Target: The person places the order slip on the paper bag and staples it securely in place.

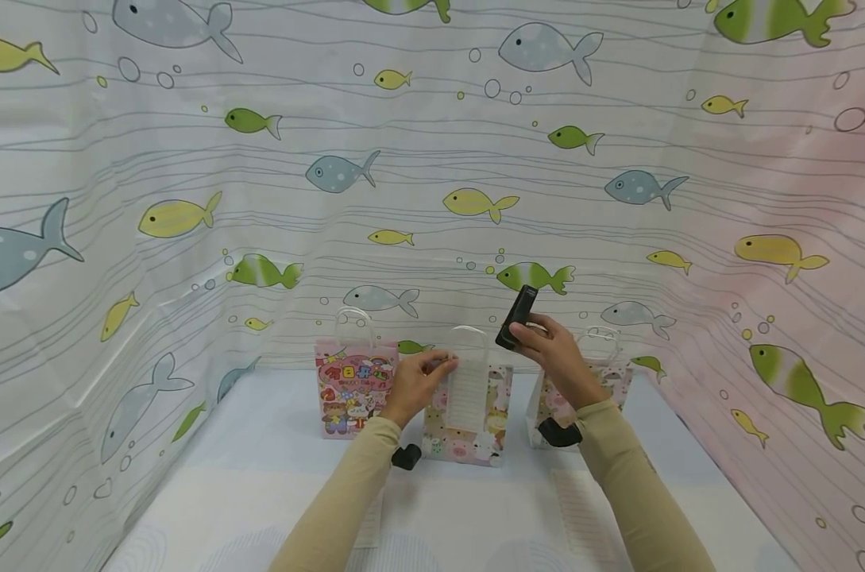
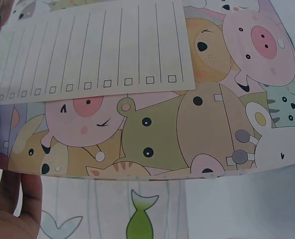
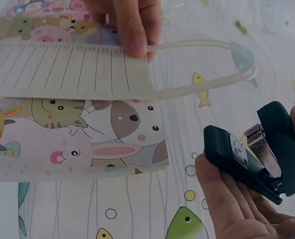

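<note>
A lined paper checklist (image 1: 466,401) with a column of small boxes lies against the front of the middle animal-print gift bag (image 1: 500,405). At the bag's top edge my left hand (image 1: 412,388) pinches the checklist and bag together, thumb on the paper (image 3: 62,72) in the right wrist view. To the right and slightly higher, my right hand (image 1: 564,361) holds a black stapler (image 1: 516,318), apart from the bag. Its two arms are spread in the right wrist view, where the stapler (image 3: 246,154) lies across the fingers. A clear looped handle (image 3: 246,67) stands up from the bag.
A pink gift bag (image 1: 357,389) stands on the left and another animal-print bag (image 1: 621,385) on the right, partly behind my right arm. More lined paper strips (image 1: 582,516) lie on the white table (image 1: 468,516). Fish-print sheeting (image 1: 432,159) encloses the table.
</note>
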The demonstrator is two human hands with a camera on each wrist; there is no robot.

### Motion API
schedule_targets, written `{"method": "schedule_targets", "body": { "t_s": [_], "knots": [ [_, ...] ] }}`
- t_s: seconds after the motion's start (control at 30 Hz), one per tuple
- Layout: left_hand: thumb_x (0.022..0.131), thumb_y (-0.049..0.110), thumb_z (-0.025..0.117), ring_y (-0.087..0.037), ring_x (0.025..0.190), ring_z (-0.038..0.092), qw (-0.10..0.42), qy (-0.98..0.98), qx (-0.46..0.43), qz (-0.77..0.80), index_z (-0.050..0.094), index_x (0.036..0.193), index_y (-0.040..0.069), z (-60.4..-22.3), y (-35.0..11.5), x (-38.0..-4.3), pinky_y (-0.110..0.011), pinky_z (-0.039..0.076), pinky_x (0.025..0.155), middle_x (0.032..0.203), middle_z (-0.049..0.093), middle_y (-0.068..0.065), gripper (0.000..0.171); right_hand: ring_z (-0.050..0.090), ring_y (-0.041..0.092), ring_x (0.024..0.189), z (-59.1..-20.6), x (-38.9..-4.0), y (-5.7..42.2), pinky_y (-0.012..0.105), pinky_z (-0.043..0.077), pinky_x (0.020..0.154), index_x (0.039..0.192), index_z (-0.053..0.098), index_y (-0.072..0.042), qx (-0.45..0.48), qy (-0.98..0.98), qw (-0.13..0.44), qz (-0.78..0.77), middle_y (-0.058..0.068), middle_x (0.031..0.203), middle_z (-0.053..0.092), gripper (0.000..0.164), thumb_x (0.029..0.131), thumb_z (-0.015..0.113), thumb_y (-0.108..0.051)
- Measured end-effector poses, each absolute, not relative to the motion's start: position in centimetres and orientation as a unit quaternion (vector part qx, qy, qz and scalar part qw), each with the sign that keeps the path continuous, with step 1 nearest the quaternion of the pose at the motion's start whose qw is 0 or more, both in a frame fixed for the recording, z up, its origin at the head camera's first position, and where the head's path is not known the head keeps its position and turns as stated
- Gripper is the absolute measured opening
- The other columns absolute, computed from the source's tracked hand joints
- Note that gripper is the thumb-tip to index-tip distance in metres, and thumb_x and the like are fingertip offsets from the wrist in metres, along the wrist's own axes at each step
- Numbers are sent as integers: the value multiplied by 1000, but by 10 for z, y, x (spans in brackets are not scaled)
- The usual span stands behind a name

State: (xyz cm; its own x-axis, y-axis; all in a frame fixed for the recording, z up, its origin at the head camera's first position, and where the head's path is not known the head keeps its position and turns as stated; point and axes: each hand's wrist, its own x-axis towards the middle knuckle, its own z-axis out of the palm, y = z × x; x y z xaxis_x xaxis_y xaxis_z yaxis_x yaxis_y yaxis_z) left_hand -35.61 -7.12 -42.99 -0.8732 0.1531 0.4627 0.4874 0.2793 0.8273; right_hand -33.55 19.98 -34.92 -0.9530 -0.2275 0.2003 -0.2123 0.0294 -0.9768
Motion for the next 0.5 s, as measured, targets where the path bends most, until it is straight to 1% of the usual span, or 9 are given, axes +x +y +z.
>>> {"method": "schedule_targets", "body": {
  "t_s": [0.13, 0.27, 0.4, 0.5],
  "knots": [
    [95, 32, 73, -16, 81, 62, 148, -784, -203, -568, 77, 116, 19, -430, -70, -356, -30, 52, 71, 98, 72, 3, 25, 59, 27, 127, -349, -346, 197, 35, 45, 105, 156, 31, -8, -151, 722, 16, -675, 18, 144, 54, 78, 97, 71, -40],
    [95, 32, 73, -16, 81, 62, 150, -786, -199, -566, 77, 115, 20, -429, -70, -357, -30, 52, 72, 99, 72, 4, 24, 59, 28, 126, -348, -356, 191, 37, 46, 105, 155, 34, -9, -159, 733, 28, -661, 17, 142, 55, 78, 95, 74, -37],
    [95, 35, 72, -15, 81, 62, 152, -791, -194, -560, 77, 115, 21, -430, -69, -358, -30, 52, 72, 99, 72, 4, 25, 62, 28, 123, -346, -365, 183, 42, 44, 107, 153, 36, -9, -173, 753, 32, -634, 16, 140, 57, 76, 94, 74, -39],
    [95, 37, 72, -16, 82, 62, 150, -793, -190, -559, 77, 116, 22, -431, -69, -358, -31, 52, 73, 99, 71, 4, 27, 64, 29, 119, -345, -370, 177, 45, 44, 107, 153, 37, -8, -178, 763, 34, -620, 18, 138, 59, 79, 92, 76, -41]
  ]
}}
